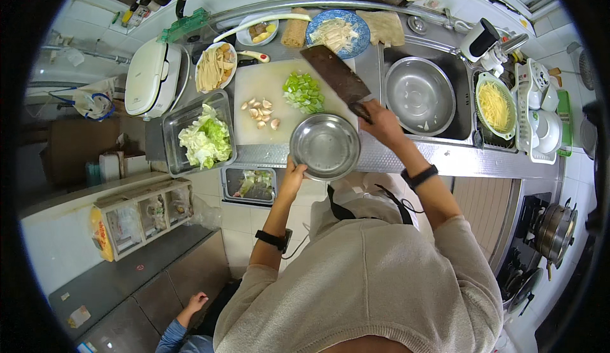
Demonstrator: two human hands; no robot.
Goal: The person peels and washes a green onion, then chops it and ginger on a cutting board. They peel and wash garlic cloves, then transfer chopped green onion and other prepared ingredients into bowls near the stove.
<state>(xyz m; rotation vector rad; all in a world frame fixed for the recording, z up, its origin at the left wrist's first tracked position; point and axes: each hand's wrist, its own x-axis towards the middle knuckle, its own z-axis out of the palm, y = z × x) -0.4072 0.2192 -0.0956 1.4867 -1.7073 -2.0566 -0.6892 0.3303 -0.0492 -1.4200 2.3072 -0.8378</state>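
My left hand [293,176] grips the rim of a steel bowl [325,147] that overlaps the near edge of a white cutting board [262,79]. With my right hand [383,124] I hold the handle of a dark-bladed cleaver [336,72], its blade slanting over the board's right side. Chopped green vegetable pieces [304,93] lie in a pile left of the blade. Several garlic cloves [258,112] are spread on the board's left part. Inside, the bowl shows no food.
Left of the board stand a clear tub of lettuce [205,136] and a plate of sliced tofu skin [214,67]. Behind it are a blue plate [366,32] and a small knife [255,56]. A sink basin [420,95] lies right. Another person's hand [196,301] shows at lower left.
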